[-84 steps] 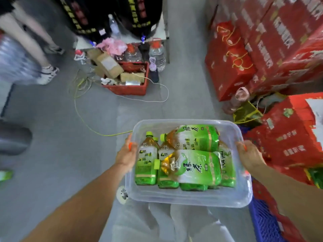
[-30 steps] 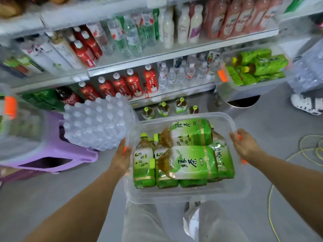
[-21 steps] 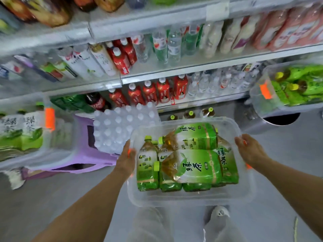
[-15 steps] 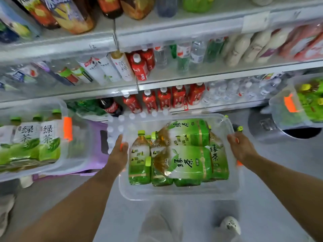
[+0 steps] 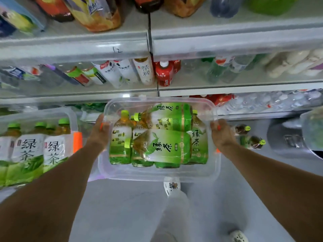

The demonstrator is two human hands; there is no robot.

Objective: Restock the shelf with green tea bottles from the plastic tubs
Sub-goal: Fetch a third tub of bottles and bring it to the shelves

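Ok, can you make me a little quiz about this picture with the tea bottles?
1. True or false: the left hand and the right hand each grip one end of the clear tub.
2. What colour are the caps of the green tea bottles in that tub? A red, B light green, C white.
3. Fill in: in the second tub, off to the left, the white-labelled bottles stand ____.
Key: 1 true; 2 B; 3 upright.
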